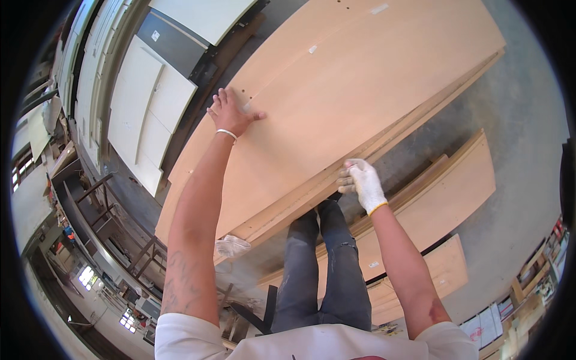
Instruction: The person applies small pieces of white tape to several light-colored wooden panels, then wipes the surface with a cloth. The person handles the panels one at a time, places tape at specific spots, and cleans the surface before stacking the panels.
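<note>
Wooden panel [360, 90], wide and pale, lies on top of other panels [288, 210], reaching from 8 o'clock to 1 o'clock before you. Your bare left hand [233, 117], toward 11 o'clock, is spread flat upon it and grasps nothing. Your gloved right hand [364, 182], at 3 o'clock, is by the near edge, fingers half bent; whether it grasps this edge, I cannot tell. If your left palm pushes unevenly, the panel might slide toward your legs [342, 258] at 6 o'clock, or pinch your right fingers between the layers.
</note>
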`<action>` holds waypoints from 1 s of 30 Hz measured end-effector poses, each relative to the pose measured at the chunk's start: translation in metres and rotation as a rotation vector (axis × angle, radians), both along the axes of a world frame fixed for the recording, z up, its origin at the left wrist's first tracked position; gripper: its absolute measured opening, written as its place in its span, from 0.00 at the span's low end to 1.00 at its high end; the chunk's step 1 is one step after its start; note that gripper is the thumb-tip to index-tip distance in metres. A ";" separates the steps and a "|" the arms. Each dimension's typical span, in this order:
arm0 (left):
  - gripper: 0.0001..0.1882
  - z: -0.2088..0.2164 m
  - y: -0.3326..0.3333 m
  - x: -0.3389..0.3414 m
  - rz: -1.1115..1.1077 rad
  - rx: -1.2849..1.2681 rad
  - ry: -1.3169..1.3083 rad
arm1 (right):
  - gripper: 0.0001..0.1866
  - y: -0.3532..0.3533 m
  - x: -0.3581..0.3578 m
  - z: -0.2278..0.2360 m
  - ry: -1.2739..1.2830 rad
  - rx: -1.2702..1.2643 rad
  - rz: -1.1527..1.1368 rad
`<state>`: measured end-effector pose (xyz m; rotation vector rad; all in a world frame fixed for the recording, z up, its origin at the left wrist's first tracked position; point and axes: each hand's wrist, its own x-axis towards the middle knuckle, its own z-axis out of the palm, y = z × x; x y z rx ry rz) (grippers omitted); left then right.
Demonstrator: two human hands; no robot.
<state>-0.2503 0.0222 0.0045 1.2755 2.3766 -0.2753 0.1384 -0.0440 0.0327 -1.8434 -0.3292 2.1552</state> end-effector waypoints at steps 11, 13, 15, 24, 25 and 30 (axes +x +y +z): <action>0.78 0.000 0.001 -0.012 -0.087 0.175 -0.075 | 0.23 -0.006 -0.078 -0.012 -0.202 -0.098 0.409; 0.75 0.005 0.002 -0.013 -0.064 0.186 -0.099 | 0.24 -0.012 -0.082 -0.020 -0.235 -0.089 0.394; 0.72 0.011 0.007 -0.014 -0.032 0.135 -0.132 | 0.24 -0.016 -0.085 -0.030 -0.241 -0.064 0.457; 0.45 0.006 0.094 0.109 -0.544 0.361 -0.104 | 0.17 -0.018 -0.082 -0.047 -0.146 0.017 0.448; 0.45 0.003 0.104 0.119 -0.502 0.301 -0.135 | 0.16 -0.015 -0.080 -0.044 -0.111 -0.013 0.425; 0.45 0.008 0.109 0.119 -0.506 0.257 -0.096 | 0.14 0.002 -0.075 -0.031 -0.074 -0.075 0.481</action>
